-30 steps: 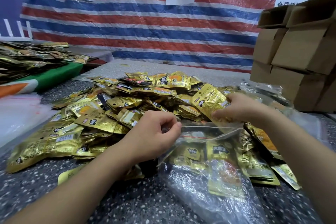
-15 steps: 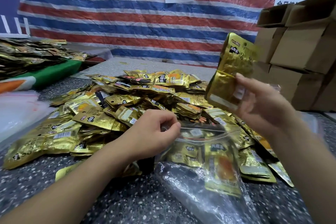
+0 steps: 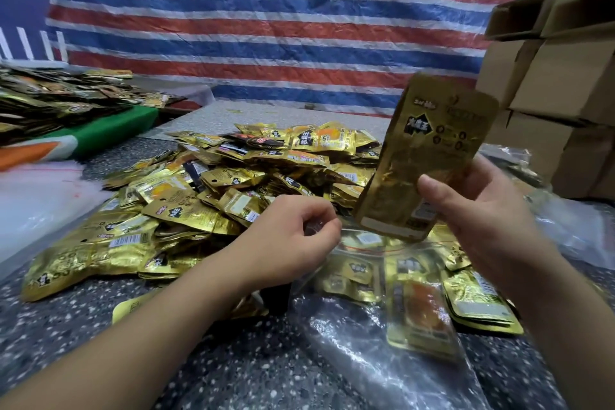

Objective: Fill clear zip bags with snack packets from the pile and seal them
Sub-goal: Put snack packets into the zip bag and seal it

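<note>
Gold packet (image 3: pixel 429 156) print blurred; right hand (image 3: pixel 482 220) grips it.

A gold foil snack packet (image 3: pixel 429 156) is standing nearly upright in the air, above the open mouth of a clear zip bag (image 3: pixel 376 336) that is lying on the table holding several packets, just beside the sprawling pile of gold packets (image 3: pixel 206 196).
</note>
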